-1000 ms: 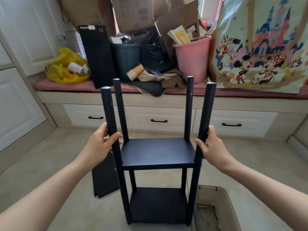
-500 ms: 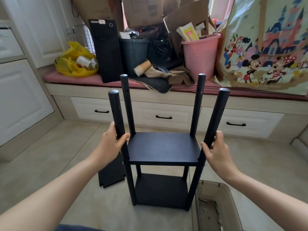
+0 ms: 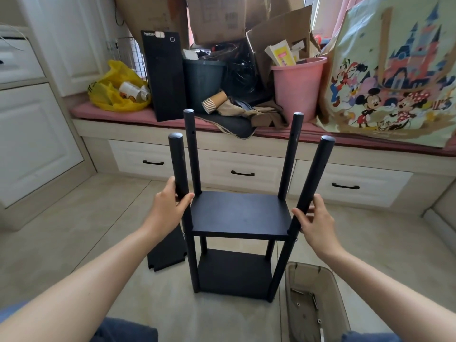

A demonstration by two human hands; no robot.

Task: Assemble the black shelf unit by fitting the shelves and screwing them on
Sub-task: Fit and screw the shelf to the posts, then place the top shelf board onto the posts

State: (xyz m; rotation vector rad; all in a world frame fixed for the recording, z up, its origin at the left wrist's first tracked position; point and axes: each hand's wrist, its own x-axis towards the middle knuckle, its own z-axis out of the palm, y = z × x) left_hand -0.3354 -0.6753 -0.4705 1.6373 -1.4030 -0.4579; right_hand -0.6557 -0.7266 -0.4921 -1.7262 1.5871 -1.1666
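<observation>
The black shelf unit [image 3: 237, 213] stands upright on the floor in front of me, with a middle shelf and a bottom shelf [image 3: 234, 272] fitted between several round posts. My left hand [image 3: 170, 206] grips the near left post just above the middle shelf. My right hand [image 3: 313, 220] holds the near right post at the same height. The post tops stand bare above the middle shelf, with small holes near their upper ends. A loose black shelf board [image 3: 167, 250] lies on the floor behind the left post, partly hidden by my left forearm.
A translucent grey bin [image 3: 313, 270] holding screws sits on the floor at the unit's right. Behind runs a window bench with drawers [image 3: 243, 172], piled with a pink bucket [image 3: 297, 87], cardboard boxes, a black panel [image 3: 164, 75] and a yellow bag [image 3: 118, 88].
The view has drawn back and tilted down, so the unit sits lower and farther off. Both hands keep their grip on the near posts.
</observation>
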